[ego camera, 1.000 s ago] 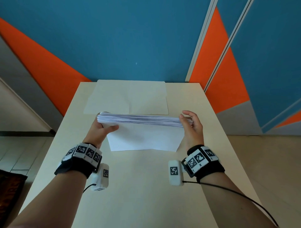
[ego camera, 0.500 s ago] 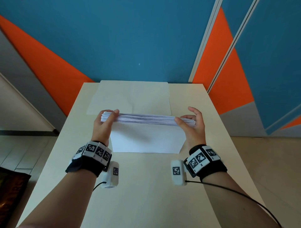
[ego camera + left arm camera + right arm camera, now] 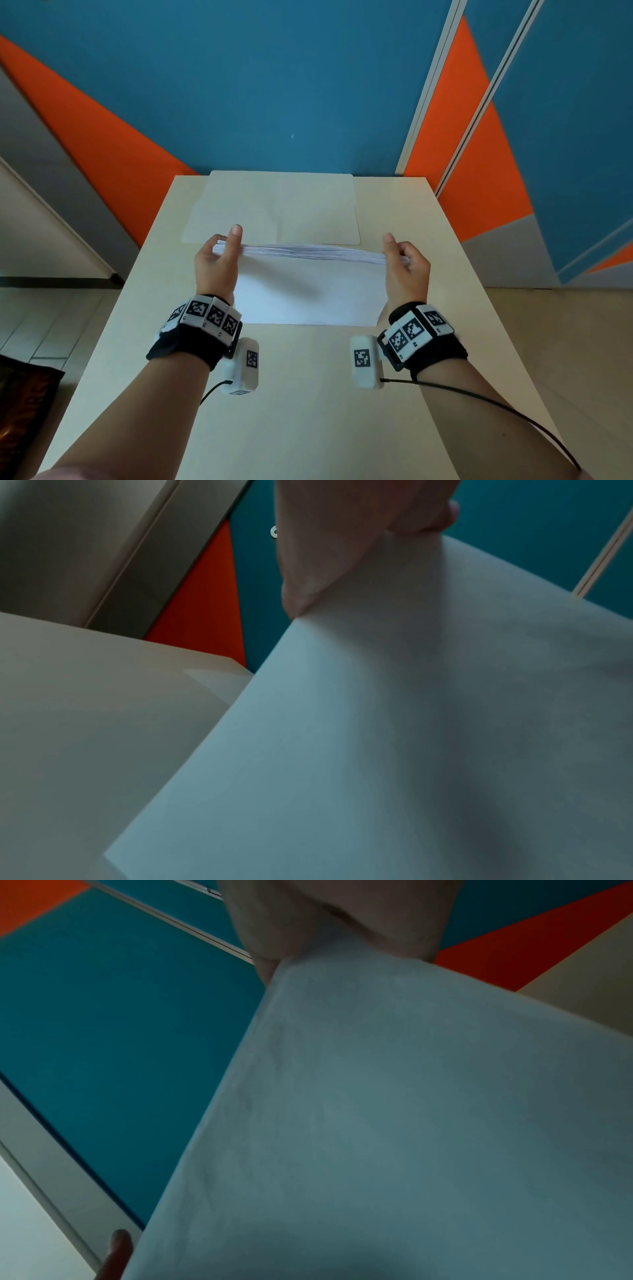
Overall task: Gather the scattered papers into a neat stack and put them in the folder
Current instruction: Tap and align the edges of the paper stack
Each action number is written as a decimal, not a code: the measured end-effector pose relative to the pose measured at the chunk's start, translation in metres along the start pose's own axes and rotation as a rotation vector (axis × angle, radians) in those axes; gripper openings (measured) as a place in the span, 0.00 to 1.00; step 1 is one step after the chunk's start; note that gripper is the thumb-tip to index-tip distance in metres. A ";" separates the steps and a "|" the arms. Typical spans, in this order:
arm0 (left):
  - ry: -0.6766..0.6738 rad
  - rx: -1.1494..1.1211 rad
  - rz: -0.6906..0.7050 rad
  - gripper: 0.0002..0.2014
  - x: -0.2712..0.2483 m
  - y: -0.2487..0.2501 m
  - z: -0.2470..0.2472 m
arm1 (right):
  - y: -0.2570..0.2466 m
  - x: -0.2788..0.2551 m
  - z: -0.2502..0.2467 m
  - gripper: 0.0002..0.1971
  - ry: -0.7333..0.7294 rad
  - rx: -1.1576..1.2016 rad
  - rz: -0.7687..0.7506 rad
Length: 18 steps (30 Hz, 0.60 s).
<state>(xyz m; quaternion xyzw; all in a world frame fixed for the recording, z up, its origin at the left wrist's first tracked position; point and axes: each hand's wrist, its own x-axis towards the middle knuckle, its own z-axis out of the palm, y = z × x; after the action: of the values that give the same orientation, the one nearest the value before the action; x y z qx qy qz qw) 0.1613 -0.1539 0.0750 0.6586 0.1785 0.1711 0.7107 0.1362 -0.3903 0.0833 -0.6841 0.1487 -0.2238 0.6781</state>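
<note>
A stack of white papers stands on its long edge on the table, its broad face toward me. My left hand grips the stack's left end, thumb up across the top edge. At the right end my right hand grips it the same way. The cream folder lies open and flat just beyond the stack, at the table's far end. In the left wrist view the paper fills the right side under my fingers. The right wrist view shows the paper below my fingers.
The table is narrow, and its far edge meets a blue and orange wall. A black cable trails from my right wrist over the table's right edge. Floor shows on both sides.
My left thumb has moved from the stack's front face up over its top edge. The right thumb has risen too. The stack stays between my hands at the same place.
</note>
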 end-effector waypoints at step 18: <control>0.524 -0.087 -0.264 0.34 0.022 0.026 -0.015 | 0.001 -0.008 -0.036 0.12 -0.725 -0.294 0.242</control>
<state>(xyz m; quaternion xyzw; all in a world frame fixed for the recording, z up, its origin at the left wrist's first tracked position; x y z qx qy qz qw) 0.1734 -0.1285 0.0995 0.5322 0.4324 0.2488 0.6840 0.1109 -0.4170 0.0812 -0.7858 0.0097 0.1368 0.6031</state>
